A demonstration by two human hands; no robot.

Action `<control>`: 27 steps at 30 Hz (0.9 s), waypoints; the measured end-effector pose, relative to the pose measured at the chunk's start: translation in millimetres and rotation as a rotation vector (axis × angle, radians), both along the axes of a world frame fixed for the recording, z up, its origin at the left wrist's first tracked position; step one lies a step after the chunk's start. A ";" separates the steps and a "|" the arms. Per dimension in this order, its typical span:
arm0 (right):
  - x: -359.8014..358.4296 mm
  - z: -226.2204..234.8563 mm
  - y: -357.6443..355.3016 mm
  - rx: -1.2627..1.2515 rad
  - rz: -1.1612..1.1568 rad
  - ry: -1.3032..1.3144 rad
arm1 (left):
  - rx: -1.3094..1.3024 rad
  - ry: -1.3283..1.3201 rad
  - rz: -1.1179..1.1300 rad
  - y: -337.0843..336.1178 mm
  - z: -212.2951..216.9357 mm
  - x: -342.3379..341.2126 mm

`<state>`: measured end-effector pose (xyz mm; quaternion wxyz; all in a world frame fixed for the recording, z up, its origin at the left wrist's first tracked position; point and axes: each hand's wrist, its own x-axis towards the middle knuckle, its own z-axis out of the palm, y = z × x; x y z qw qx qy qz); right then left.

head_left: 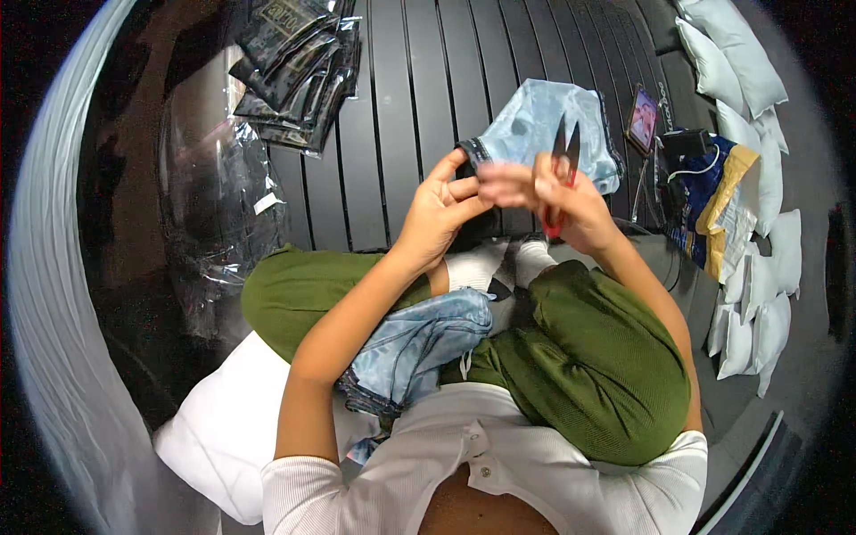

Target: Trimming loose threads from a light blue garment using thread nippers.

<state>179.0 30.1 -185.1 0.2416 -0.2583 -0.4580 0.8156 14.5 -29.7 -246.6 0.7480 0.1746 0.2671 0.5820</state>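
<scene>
My left hand is closed in a pinch on the dark edge band of a light blue mottled garment. The rest of that garment spreads over the dark slatted surface beyond my hands. In my right hand are scissors with red handles and dark blades, which point away from me with their tips slightly apart. Motion smears some of the right fingers, stretched toward the left hand near the band. Another light blue garment with dark bands lies bunched in my lap.
Dark flat packages in clear wrap are piled at the far left, above loose clear plastic. A lit phone and a blue-and-yellow bag with a white cable are to the right. Several pale cushions line the right side.
</scene>
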 end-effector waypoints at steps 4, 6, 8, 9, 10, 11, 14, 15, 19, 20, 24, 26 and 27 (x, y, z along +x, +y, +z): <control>7.7 -5.6 18.1 0.544 -0.395 -0.144 | -0.004 -0.021 -0.015 2.0 3.3 -1.9; 15.5 5.6 18.4 0.141 -0.127 0.000 | -0.001 -0.031 -0.028 -0.1 5.7 -2.0; 12.6 8.3 16.3 -0.182 0.128 0.100 | 0.035 -0.063 -0.087 -1.7 8.8 -5.0; 7.9 8.2 11.4 -0.058 0.050 0.029 | 0.014 -0.064 -0.088 -3.2 8.7 -3.7; 8.8 8.0 12.6 -0.059 0.047 0.028 | 0.013 -0.065 -0.091 -2.9 11.1 -5.0; 9.6 7.9 15.2 0.302 -0.098 -0.126 | -0.001 -0.058 -0.095 -2.2 15.4 -8.1; 17.8 19.6 16.5 0.345 -0.097 -0.027 | 0.000 -0.052 -0.069 -3.2 21.5 -9.2; 15.3 24.3 15.6 0.195 0.028 0.041 | 0.033 -0.016 -0.094 -3.7 20.7 -11.3; 5.6 20.9 7.6 0.270 -0.048 -0.202 | 0.069 0.102 -0.154 -4.8 17.3 -12.2; 4.9 23.9 9.2 0.542 -0.156 -0.390 | 0.109 0.145 -0.179 -4.8 15.3 -13.1; 8.7 21.5 14.7 0.412 -0.272 -0.214 | 0.118 0.064 -0.208 -6.4 26.1 -10.9; 12.8 27.0 12.5 0.342 0.049 -0.169 | 0.101 0.025 -0.186 -7.4 18.3 -11.8; 8.6 21.3 9.8 0.369 0.079 -0.042 | 0.104 0.056 -0.219 -8.1 16.4 -14.0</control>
